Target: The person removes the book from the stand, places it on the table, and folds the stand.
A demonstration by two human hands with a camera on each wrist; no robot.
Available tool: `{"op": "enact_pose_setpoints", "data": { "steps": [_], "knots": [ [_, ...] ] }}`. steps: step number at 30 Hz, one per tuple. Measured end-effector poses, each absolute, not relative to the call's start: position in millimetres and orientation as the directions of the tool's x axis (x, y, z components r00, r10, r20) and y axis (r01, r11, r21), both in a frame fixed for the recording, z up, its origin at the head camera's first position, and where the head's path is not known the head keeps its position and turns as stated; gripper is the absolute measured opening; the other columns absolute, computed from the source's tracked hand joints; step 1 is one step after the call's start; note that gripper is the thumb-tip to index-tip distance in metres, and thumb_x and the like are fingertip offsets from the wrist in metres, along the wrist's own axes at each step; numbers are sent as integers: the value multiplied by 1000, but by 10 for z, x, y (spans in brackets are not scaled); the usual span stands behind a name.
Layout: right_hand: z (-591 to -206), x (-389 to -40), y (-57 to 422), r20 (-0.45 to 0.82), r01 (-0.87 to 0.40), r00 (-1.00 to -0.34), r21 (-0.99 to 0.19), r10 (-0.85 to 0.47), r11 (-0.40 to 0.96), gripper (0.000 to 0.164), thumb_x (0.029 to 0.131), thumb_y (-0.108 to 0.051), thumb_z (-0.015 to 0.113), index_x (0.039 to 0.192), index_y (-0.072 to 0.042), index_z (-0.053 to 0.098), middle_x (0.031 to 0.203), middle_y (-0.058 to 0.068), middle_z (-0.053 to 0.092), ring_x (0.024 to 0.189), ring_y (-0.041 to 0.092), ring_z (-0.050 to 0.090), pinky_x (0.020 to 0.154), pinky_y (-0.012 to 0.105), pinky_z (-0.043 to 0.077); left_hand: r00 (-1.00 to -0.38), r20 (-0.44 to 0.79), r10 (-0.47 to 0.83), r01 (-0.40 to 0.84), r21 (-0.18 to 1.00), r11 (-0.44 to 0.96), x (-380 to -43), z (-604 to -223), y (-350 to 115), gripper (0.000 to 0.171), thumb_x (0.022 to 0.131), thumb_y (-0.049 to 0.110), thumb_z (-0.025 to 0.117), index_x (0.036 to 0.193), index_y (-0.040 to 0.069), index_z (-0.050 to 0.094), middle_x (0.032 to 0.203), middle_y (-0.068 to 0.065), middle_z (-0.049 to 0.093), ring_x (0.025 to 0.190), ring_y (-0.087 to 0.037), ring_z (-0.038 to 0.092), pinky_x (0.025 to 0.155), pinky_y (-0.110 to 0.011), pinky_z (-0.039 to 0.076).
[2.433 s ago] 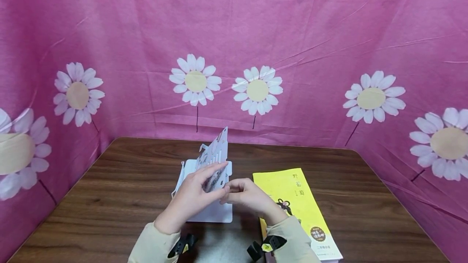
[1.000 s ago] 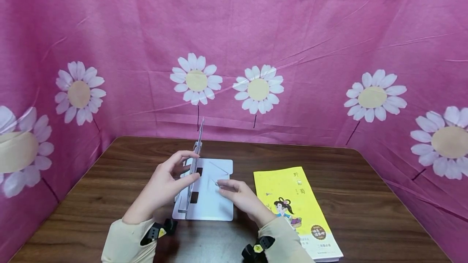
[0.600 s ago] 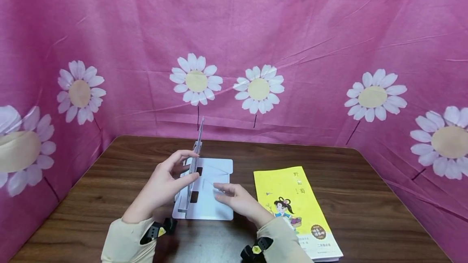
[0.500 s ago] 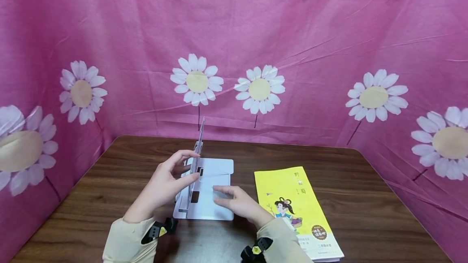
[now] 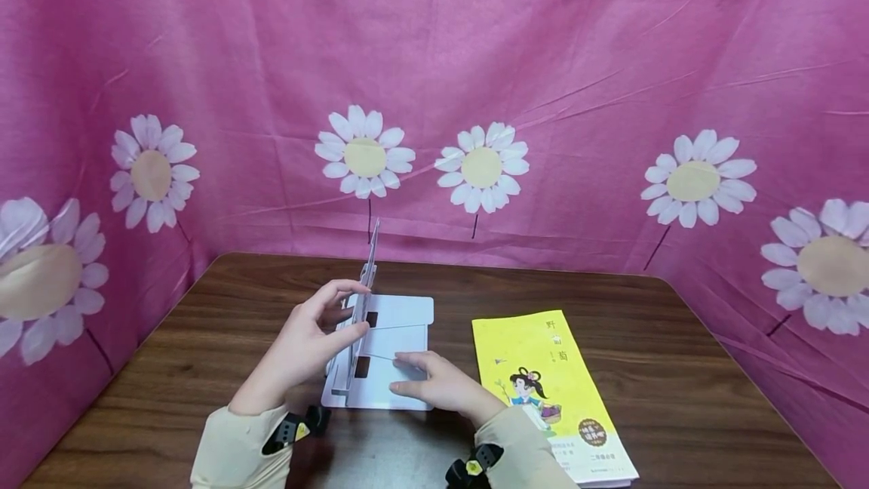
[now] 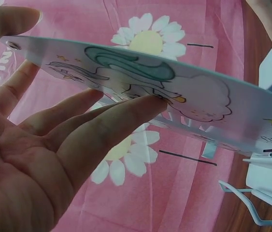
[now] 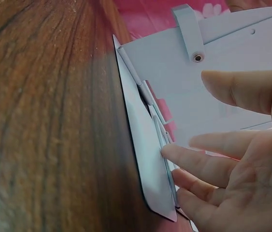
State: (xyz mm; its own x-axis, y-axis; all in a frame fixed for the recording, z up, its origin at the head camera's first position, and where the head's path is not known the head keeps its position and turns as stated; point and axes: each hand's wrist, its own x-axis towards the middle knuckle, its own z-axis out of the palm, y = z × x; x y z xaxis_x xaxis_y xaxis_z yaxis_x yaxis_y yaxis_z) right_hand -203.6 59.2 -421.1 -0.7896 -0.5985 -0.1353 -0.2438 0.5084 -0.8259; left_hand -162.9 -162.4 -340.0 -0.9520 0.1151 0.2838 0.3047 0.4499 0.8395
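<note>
A white metal book stand stands on the table, its base plate point(image 5: 400, 312) flat and its hinged panel point(image 5: 373, 251) upright, nearly edge-on in the head view. The left hand point(image 5: 305, 342) holds the panel between thumb and fingers; cartoon drawings cover the panel's face point(image 6: 198, 92) in the left wrist view. Over the near right part of the base is the right hand point(image 5: 444, 387), fingers extended and thumb apart. In the right wrist view, its fingertips point(image 7: 167, 151) are right at a thin raised edge on the base. A strap with a metal snap point(image 7: 197, 57) hangs over the panel there.
A yellow book point(image 5: 523, 345) with a cartoon figure on its cover lies right of the stand, partly under the right forearm. The brown wooden table point(image 5: 237, 338) ends at a pink cloth point(image 5: 577, 44) printed with daisies.
The panel, earlier leaning right, now stands upright further left with the left hand on it. The right hand has left the thin piece it pinched over the base and slid nearer the front edge.
</note>
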Motion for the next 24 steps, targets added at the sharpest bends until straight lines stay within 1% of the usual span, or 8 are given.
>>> {"op": "enact_pose_setpoints", "data": {
  "steps": [6,9,13,17,19,21,24],
  "knots": [
    [-4198,-2038,615,-135,-195,-799,-864,-586,464,51,95,-27,65,137,0,57,140,13,59,138,34,46,114,57,35,-937,320,138,348,836,425,-1633,-3418,-1593,38,89,15,73,124,21,60,139,-18,58,117,-42,63,89,-53,57],
    [-4175,-2038,638,-130,-159,-804,-894,-581,420,49,95,-25,65,136,0,57,140,15,59,137,34,47,113,56,38,-931,331,157,366,840,401,-1635,-3429,-1558,40,89,15,73,127,20,60,141,-15,58,118,-43,62,90,-51,57],
    [-4145,-2048,668,-118,-97,-815,-938,-567,334,49,97,-24,63,137,3,55,140,18,58,134,35,51,109,52,43,-932,324,165,363,848,387,-1636,-3446,-1498,42,89,16,73,129,22,61,142,-10,57,122,-40,61,89,-45,59],
    [-4103,-2070,698,-85,-57,-847,-967,-524,249,51,98,-27,61,138,3,54,138,18,59,131,32,54,107,50,45,-943,296,153,333,859,390,-1641,-3455,-1430,46,88,19,76,131,25,62,144,-9,56,122,-40,60,86,-41,60],
    [-4076,-2081,721,-69,-39,-858,-979,-508,198,52,99,-29,59,140,3,52,139,19,58,132,32,53,109,49,44,-949,281,143,315,864,393,-1643,-3453,-1397,49,87,20,76,133,26,61,145,-10,55,122,-41,60,85,-41,60],
    [-4038,-2090,742,-60,-10,-862,-991,-504,134,53,100,-29,57,141,4,50,141,20,56,134,34,51,112,48,42,-953,273,129,302,862,406,-1644,-3456,-1362,52,86,19,77,135,27,61,145,-10,55,121,-40,61,83,-39,61],
    [-3970,-2090,763,-47,45,-852,-999,-521,17,57,102,-28,54,145,7,42,146,25,49,137,39,46,115,46,38,-951,283,121,308,850,427,-1641,-3468,-1307,55,85,18,78,137,26,60,145,-13,54,119,-39,63,82,-38,61]
  ]
}}
